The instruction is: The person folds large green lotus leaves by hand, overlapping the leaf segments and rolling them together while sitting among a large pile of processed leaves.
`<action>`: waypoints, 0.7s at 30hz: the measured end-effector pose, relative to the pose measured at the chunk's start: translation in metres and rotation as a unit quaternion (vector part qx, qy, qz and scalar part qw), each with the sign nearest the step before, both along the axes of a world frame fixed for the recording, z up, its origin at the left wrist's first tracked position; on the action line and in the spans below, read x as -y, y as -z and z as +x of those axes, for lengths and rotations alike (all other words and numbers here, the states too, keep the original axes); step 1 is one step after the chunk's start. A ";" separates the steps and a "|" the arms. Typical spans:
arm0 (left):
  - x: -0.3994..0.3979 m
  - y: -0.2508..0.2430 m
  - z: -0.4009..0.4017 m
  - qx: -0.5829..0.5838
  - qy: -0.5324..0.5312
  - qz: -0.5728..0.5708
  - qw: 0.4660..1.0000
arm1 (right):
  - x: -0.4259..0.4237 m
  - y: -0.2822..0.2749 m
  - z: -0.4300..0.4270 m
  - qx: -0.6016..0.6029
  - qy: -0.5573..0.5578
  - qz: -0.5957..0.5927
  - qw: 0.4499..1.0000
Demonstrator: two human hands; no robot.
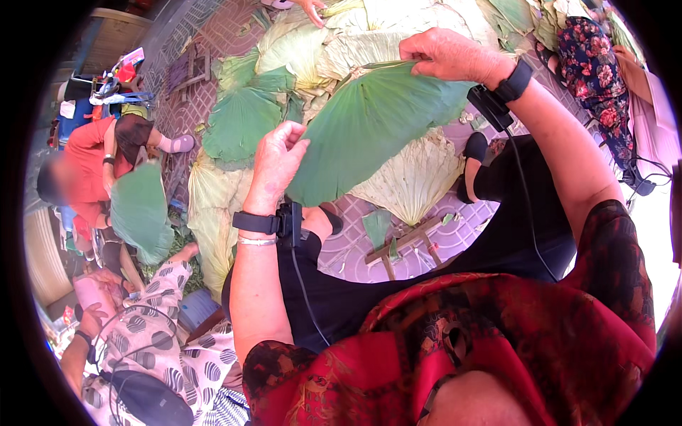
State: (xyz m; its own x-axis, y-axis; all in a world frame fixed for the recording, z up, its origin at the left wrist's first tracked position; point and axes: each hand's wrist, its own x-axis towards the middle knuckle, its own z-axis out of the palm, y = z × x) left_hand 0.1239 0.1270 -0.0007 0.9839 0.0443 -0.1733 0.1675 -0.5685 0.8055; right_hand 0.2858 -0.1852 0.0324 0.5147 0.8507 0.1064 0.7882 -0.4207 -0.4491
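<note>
A large green lotus leaf [367,128], seemingly folded into a half-round, is stretched between my two hands above the paving. My right hand [445,58] grips its upper folded edge near the far right end. At the leaf's left border, my left hand [277,160] pinches the edge between thumb and fingers. Under the held leaf lies a pale, dried lotus leaf [415,175] with fan-like veins. More green leaves [242,128] rest on the pile to the left, and a heap of yellowish dry leaves [357,53] spreads beyond my hands.
A low wooden stool [402,245] stands between my legs on purple paving. At left, a person in orange [90,154] holds another green leaf [141,213]. Someone in spotted clothing [154,341] sits nearby. A person in floral clothing [591,80] is at right; another hand [313,9] reaches in at top.
</note>
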 end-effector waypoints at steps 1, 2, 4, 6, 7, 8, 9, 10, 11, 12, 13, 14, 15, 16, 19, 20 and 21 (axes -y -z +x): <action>0.001 0.003 -0.005 -0.004 -0.002 -0.003 1.000 | 0.000 0.009 -0.007 -0.004 -0.002 -0.003 1.000; 0.003 0.005 -0.011 0.050 0.016 0.104 0.993 | -0.001 0.018 -0.016 0.033 -0.007 -0.011 0.999; 0.014 -0.001 -0.024 0.129 0.033 0.259 0.957 | -0.001 0.020 -0.038 0.086 -0.015 -0.052 0.995; 0.018 -0.001 -0.027 0.183 0.040 0.277 0.943 | 0.002 0.021 -0.052 0.114 -0.006 -0.057 0.992; 0.020 -0.001 -0.028 0.238 0.047 0.295 0.924 | 0.004 0.020 -0.055 0.129 -0.001 -0.056 0.990; 0.020 -0.003 -0.029 0.232 0.044 0.304 0.923 | 0.006 0.020 -0.057 0.126 -0.001 -0.058 0.990; 0.020 -0.002 -0.032 0.230 0.044 0.304 0.923 | 0.006 0.020 -0.059 0.119 0.000 -0.072 0.990; 0.021 0.001 -0.035 0.213 0.074 0.310 0.924 | 0.006 0.020 -0.061 0.111 0.001 -0.086 0.990; 0.022 0.005 -0.038 0.196 0.104 0.314 0.923 | 0.010 0.026 -0.067 0.110 0.002 -0.088 0.990; 0.025 0.015 -0.042 0.208 0.132 0.313 0.917 | 0.016 0.034 -0.073 0.079 -0.029 -0.161 0.983; 0.029 0.029 -0.049 0.217 0.157 0.315 0.911 | 0.014 0.037 -0.080 0.048 -0.065 -0.231 0.970; 0.031 0.041 -0.057 0.178 0.197 0.344 0.901 | 0.014 0.038 -0.085 0.048 -0.067 -0.230 0.970; 0.034 0.053 -0.061 0.175 0.195 0.342 0.902 | 0.013 0.036 -0.091 -0.006 -0.110 -0.301 0.947; 0.039 0.065 -0.064 0.163 0.227 0.314 0.907 | 0.015 0.035 -0.094 -0.061 -0.148 -0.370 0.915; 0.045 0.089 -0.069 0.139 0.261 0.291 0.910 | 0.019 0.048 -0.102 -0.046 -0.132 -0.279 0.950; 0.045 0.095 -0.070 0.130 0.264 0.296 0.908 | 0.018 0.055 -0.103 -0.040 -0.127 -0.266 0.955; 0.044 0.098 -0.068 0.130 0.264 0.296 0.908 | 0.017 0.059 -0.104 -0.040 -0.127 -0.266 0.955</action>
State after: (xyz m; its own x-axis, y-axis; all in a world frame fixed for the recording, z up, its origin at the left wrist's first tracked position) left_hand 0.0559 0.0826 -0.0987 0.8989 -0.4371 -0.0310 -0.4080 -0.8605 0.3051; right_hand 0.1821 -0.2024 -0.0270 0.2727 0.8718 -0.4069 0.8673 -0.4058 -0.2883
